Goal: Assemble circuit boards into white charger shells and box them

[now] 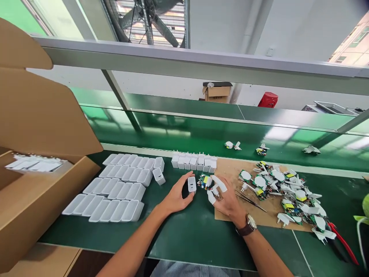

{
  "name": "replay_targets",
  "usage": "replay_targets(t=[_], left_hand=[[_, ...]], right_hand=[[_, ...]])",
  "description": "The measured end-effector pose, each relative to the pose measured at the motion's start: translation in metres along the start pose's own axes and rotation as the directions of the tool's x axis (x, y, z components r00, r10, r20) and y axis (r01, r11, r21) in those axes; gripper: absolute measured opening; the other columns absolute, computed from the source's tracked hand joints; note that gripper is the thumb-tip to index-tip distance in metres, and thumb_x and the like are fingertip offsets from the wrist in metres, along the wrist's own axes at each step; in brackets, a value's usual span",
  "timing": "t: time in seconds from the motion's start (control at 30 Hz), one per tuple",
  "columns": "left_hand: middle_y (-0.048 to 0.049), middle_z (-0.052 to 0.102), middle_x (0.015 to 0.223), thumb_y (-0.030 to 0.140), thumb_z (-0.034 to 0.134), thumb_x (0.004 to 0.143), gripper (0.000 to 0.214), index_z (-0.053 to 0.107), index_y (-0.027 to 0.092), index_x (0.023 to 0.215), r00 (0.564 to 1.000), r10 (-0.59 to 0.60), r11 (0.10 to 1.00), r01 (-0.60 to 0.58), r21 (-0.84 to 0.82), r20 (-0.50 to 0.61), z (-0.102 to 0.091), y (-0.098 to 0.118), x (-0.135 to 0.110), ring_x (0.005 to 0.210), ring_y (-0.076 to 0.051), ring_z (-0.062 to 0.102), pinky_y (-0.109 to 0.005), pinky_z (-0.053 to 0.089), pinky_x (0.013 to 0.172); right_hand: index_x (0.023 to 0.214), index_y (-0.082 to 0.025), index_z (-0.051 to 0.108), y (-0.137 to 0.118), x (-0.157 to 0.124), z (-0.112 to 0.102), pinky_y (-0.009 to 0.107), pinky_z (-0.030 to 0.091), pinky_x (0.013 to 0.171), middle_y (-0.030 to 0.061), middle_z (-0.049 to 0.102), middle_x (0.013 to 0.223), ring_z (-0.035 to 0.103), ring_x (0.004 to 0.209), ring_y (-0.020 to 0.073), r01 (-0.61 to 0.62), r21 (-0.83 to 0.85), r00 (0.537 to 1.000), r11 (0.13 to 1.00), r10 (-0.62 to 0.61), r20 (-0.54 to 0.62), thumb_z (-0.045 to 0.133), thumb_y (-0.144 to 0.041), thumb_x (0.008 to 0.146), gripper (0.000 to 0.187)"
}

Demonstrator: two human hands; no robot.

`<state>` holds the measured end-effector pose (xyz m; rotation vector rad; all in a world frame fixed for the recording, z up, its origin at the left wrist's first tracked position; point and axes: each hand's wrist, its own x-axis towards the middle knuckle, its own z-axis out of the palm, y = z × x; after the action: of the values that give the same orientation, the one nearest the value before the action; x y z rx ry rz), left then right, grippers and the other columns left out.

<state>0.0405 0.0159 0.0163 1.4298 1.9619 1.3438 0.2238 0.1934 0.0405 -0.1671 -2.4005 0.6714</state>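
My left hand (176, 197) is closed around a white charger housing (191, 185), its end with two port slots turned up. Just to the right, my right hand (230, 203) pinches a small green circuit board (204, 181) with a yellow part and a white plug piece, apart from the housing. White covers sit on some of the right fingertips. Rows of open white housings (117, 188) lie left of my left hand, with one loose housing (158, 176) angled beside them. Behind the hands stands a row of white chargers (194, 161) with pins up.
A pile of circuit boards with plug pieces (288, 192) covers much of a brown cardboard sheet (230, 169). Tweezers (250, 200) lie there too. Red-handled pliers (344, 242) are at the far right. An open cardboard box (57, 200) fills the left side.
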Motion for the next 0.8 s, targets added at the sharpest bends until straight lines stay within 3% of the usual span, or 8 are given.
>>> replay_targets(t=[0.5, 0.7, 0.8], left_hand=[[-0.0127, 0.061, 0.142, 0.031, 0.067, 0.090, 0.069, 0.039, 0.024, 0.153, 0.995, -0.031, 0.994, 0.040, 0.098, -0.099, 0.0084, -0.0099, -0.0003, 0.130, -0.029, 0.062, -0.048, 0.049, 0.114], [-0.0134, 0.058, 0.147, 0.031, 0.060, 0.093, 0.068, 0.034, 0.025, 0.156, 1.000, -0.012, 0.996, 0.014, 0.091, -0.019, 0.0065, -0.0087, -0.0026, 0.134, -0.029, 0.060, -0.049, 0.047, 0.116], [-0.0139, 0.057, 0.148, 0.030, 0.058, 0.093, 0.068, 0.033, 0.025, 0.156, 1.000, -0.018, 0.996, 0.017, 0.093, 0.009, 0.0057, -0.0081, -0.0031, 0.135, -0.030, 0.059, -0.050, 0.046, 0.117]], right_hand=[[0.156, -0.025, 0.036, -0.0036, 0.0044, 0.0030, 0.051, 0.058, 0.095, 0.0130, 0.065, 0.122, 0.061, 0.116, 0.0298, 0.139, -0.063, 0.969, 0.988, -0.149, -0.195, 0.057, -0.008, 0.084, 0.077], [0.152, -0.022, 0.039, -0.0007, 0.0037, 0.0051, 0.049, 0.057, 0.096, 0.0129, 0.065, 0.121, 0.060, 0.116, 0.0298, 0.121, -0.071, 0.969, 0.990, -0.134, -0.210, 0.056, -0.009, 0.078, 0.077], [0.149, -0.020, 0.041, 0.0042, 0.0013, 0.0094, 0.048, 0.056, 0.096, 0.0130, 0.066, 0.120, 0.060, 0.114, 0.0303, 0.090, -0.094, 0.981, 0.992, -0.104, -0.163, 0.057, -0.011, 0.075, 0.077]])
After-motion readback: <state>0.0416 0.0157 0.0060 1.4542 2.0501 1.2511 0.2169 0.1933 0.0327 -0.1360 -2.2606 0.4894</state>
